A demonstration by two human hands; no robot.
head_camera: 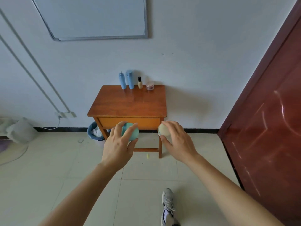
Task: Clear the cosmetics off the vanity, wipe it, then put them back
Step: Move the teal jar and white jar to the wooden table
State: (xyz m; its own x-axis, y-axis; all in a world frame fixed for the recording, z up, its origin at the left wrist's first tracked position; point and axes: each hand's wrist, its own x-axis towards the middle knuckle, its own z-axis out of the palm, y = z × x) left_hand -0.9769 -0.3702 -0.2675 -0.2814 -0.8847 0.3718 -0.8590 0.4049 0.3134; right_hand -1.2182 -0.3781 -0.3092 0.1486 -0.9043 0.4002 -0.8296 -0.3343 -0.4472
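Grey-and-white sneaker [167,206] stands on the pale tiled floor at the bottom edge, between two bare forearms that reach forward. At the end of one, the left hand [119,144] curls its fingers and thumb round a teal round container [132,132]; the right hand [176,141] grips a cream round jar [163,130] the same way. Both things are held in the air on the near side of the wooden worktop [128,103], not on it. At the worktop's back edge, against the wall, four cosmetics stand upright in a row: a blue pump bottle [122,80], just beside it a blue capped bottle [130,79], then a small foundation bottle [139,82] with a black cap, then a clear jar [150,85] with a pinkish base. A blue bin [94,131] sits on the floor by the worktop's left leg. A whiteboard [97,17] hangs on the wall above, and a dark red door [268,111] fills the right side.
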